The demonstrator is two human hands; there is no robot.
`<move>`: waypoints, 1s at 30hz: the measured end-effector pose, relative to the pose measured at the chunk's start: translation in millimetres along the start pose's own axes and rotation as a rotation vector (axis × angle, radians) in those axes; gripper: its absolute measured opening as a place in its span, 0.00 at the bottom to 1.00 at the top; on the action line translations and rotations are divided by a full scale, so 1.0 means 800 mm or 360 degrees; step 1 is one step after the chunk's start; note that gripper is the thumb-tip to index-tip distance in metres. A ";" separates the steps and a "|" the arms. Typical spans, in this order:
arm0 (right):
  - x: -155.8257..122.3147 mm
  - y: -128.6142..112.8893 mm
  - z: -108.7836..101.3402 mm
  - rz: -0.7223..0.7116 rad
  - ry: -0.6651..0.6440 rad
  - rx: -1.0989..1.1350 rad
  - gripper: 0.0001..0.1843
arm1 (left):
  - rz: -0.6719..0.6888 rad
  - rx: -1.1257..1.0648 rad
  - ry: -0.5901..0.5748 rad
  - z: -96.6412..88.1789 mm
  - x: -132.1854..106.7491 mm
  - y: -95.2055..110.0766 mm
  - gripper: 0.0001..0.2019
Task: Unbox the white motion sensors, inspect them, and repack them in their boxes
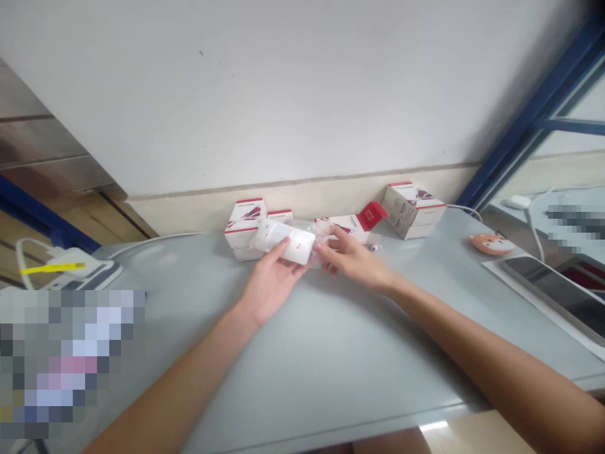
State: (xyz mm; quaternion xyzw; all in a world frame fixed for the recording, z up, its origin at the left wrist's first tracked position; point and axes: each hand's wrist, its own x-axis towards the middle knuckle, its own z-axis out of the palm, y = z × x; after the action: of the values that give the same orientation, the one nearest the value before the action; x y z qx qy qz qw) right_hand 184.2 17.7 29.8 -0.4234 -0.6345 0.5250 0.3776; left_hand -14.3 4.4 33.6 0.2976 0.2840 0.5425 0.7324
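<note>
A pale wall [283, 101] backs the red-flapped box [343, 221], while a grey desk [302, 378] stretches beneath it and out to either side. To the right of the red-flapped box stands a tall carton [418, 214]; to its left sit 2 more, a front carton [243, 227] and a partly hidden carton [280, 214]. A dark phone-like slab [558, 296] lies well off to its right. Just in front and left of the red-flapped box, a person's 2 bare hands meet over a white device [301, 244], raised above the desk: the left hand [271, 277] cradles it, thumb on top and fingers beneath, and the right hand [354, 255] pinches the clear wrapping [258, 238] at the near end. The likeliest mishap is a drop, since slick plastic and a light hold could let the device shoot free under a sharp tug. A sudden release could also swing the right hand into the red-flapped box or send the wrapping's far end against the front carton. Well right of the red-flapped box rests an orange object [489, 244], seemingly out of harm's way; just in front of the box, a tiny piece [375, 247], too small to identify, could be knocked aside by the right wrist.
</note>
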 end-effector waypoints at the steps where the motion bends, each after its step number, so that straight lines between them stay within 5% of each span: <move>1: 0.001 0.002 0.002 -0.0004 -0.0002 0.0031 0.20 | -0.0005 0.0002 -0.0012 0.000 0.000 -0.001 0.18; 9: 0.007 -0.007 -0.014 -0.0059 0.0312 0.0398 0.11 | -0.0040 0.0270 -0.0157 -0.003 0.001 0.000 0.13; 15: 0.005 -0.024 -0.033 0.0089 0.0444 0.0584 0.22 | 0.0117 0.0423 -0.0034 -0.004 -0.001 -0.002 0.44; 20: 0.004 -0.025 -0.036 0.0216 0.0304 0.0714 0.21 | 0.0185 0.0598 -0.0003 -0.012 0.001 -0.004 0.54; 25: 0.006 -0.020 -0.033 0.0092 0.0320 0.0632 0.07 | 0.0241 0.1107 -0.0059 -0.022 0.007 -0.014 0.46; 30: 0.005 -0.018 -0.029 -0.0013 0.0206 0.0559 0.06 | 0.0606 0.1475 0.0075 -0.025 0.009 -0.022 0.37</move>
State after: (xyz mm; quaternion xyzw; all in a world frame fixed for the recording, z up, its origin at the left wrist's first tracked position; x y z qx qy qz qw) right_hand 202.6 28.0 48.2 -0.3812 -0.5093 0.5978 0.4877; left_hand -16.8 9.7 6.7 0.6259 0.4521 0.4900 0.4046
